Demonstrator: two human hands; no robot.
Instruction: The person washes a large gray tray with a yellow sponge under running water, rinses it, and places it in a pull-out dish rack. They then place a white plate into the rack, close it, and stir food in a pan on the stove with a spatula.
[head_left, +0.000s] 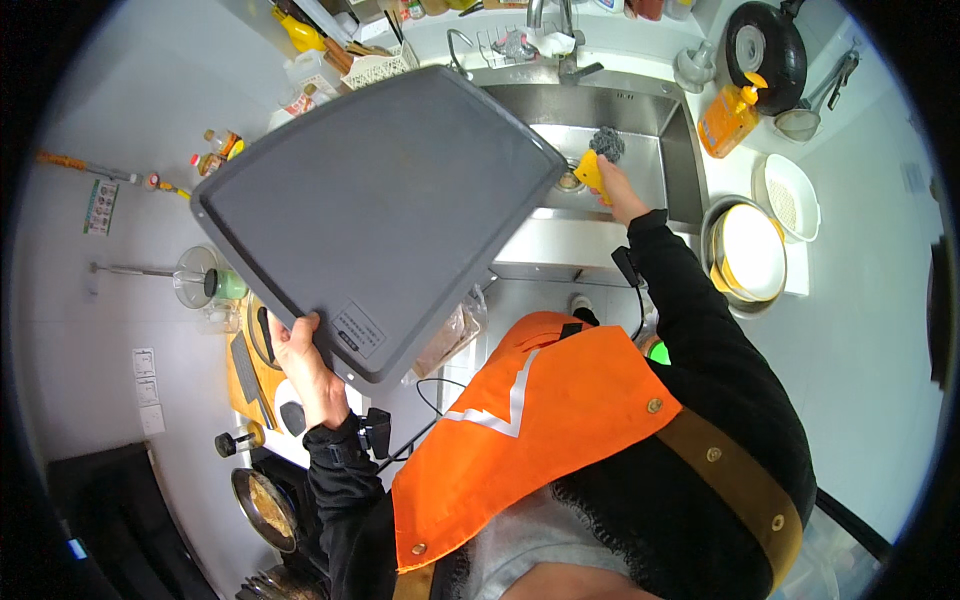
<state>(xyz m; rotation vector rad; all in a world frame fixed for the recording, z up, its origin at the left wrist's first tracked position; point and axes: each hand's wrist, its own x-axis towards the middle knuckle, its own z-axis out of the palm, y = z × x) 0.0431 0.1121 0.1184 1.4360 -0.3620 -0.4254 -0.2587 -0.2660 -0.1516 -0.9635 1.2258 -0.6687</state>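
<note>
A large dark grey rectangular tray (382, 202) with a raised rim is held up at a tilt in front of me. My left hand (311, 371) grips its near-left corner, thumb on the face beside a printed label. The tray's far-right corner reaches over the stainless steel sink (679, 161) and hides part of it. In my right hand (621, 191) is a yellow sponge (589, 172), just beside that corner over the basin; I cannot tell whether it touches the tray. Behind the sponge, a grey scouring pad (607, 142) lies in the sink near the drain (570, 180).
A faucet (570, 45) rises behind the sink. An orange soap bottle (727, 116), nested bowls (750, 251) and a white colander (787, 196) stand at right. Left are a cutting board (240, 375) with a knife (249, 367) and a frying pan (264, 510) holding food.
</note>
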